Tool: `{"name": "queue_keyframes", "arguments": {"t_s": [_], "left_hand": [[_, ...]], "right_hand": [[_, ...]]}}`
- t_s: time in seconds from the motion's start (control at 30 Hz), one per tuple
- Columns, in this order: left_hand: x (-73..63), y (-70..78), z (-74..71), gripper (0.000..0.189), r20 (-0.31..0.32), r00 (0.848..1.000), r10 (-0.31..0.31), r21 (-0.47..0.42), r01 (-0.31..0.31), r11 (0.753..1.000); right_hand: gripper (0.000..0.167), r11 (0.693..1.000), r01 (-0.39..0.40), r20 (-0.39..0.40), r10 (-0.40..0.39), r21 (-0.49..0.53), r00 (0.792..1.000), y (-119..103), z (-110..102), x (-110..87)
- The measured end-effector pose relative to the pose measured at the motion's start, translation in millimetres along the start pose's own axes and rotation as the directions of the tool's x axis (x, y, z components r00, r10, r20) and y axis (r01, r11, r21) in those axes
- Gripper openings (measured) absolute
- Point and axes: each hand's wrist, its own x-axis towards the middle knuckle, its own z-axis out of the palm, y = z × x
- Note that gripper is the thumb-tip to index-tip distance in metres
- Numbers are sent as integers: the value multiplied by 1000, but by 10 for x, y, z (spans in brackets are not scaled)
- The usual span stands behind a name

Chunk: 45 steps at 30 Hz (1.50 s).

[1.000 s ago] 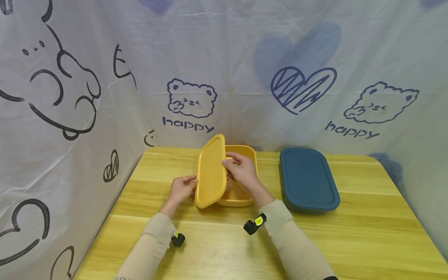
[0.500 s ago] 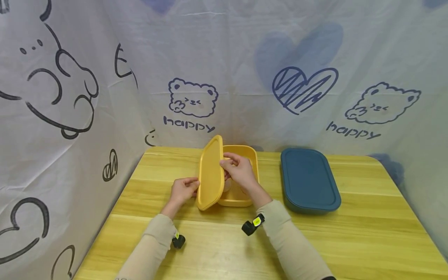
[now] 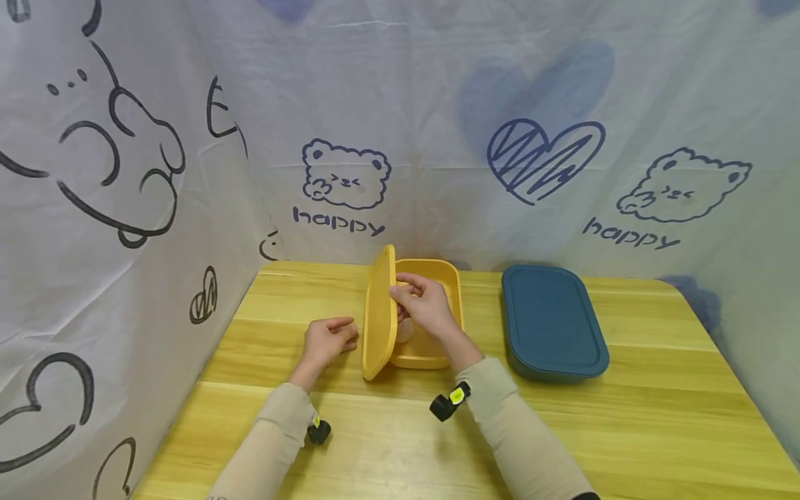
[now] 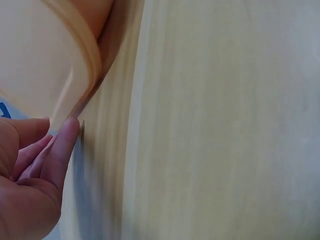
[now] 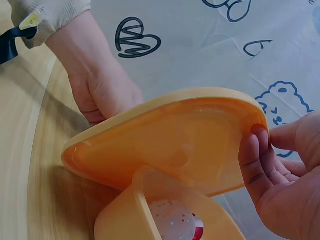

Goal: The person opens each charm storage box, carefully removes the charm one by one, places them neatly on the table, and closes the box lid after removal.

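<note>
A yellow lid [image 3: 378, 319] stands steeply tilted on its long edge over the left side of a yellow food container [image 3: 421, 362]. My right hand [image 3: 430, 305] pinches the lid's right edge between thumb and fingers; the right wrist view shows the fingers on the lid's underside [image 5: 200, 135]. Just left of the lid is my left hand [image 3: 326, 342], its fingers loosely bent and holding nothing. In the left wrist view its fingertips [image 4: 70, 127] are close by the lid's edge. Inside the container lies a pale, speckled round thing [image 5: 172, 220] with a red part beside it.
To the right sits a blue container with its blue lid [image 3: 555, 319] on. Both containers are near the back of the wooden table [image 3: 387, 444]. A white cloth [image 3: 431, 139] printed with hearts and bears hangs behind the table and along its sides.
The lid has swung further upright, its left edge moving right. My left fingers were at that edge and are now slightly apart from it. My right hand keeps its pinch, shifting a little left.
</note>
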Motion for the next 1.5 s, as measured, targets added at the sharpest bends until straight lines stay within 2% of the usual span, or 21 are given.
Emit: {"name": "queue_keyframes", "arguments": {"t_s": [0.17, 0.33, 0.5, 0.73, 0.87, 1.0, 1.23, 1.5], "left_hand": [[7, 2, -21, 36, 26, 1000, -8, -25, 9, 1000], [100, 98, -83, 35, 30, 999, 34, 15, -34, 999], [265, 440, -133, 34, 4, 995, 100, 88, -100, 991], [417, 985, -16, 35, 48, 988, 149, 113, -153, 982], [468, 1194, 67, 37, 84, 984, 160, 124, -169, 978], [498, 1343, 135, 36, 103, 981, 161, 148, -176, 973], [500, 1447, 196, 37, 115, 984, 137, 197, -158, 968], [488, 1474, 210, 37, 95, 989, 117, 226, -136, 965]], "right_hand": [[41, 999, -13, -7, 13, 31, 1000, -8, 23, 7], [42, 999, -25, 2, 25, 36, 1000, -21, 50, 23], [41, 998, -52, -12, 52, 25, 999, -53, 73, 28], [42, 995, -83, 0, 83, 50, 997, -43, 70, 32], [43, 995, -81, -3, 81, 58, 997, -56, 66, 24], [44, 996, -75, -6, 76, 51, 997, -65, 59, 38], [43, 996, -79, 5, 79, 39, 997, -59, 87, 63], [43, 998, -56, 27, 56, 25, 998, -100, 158, 46]]}}
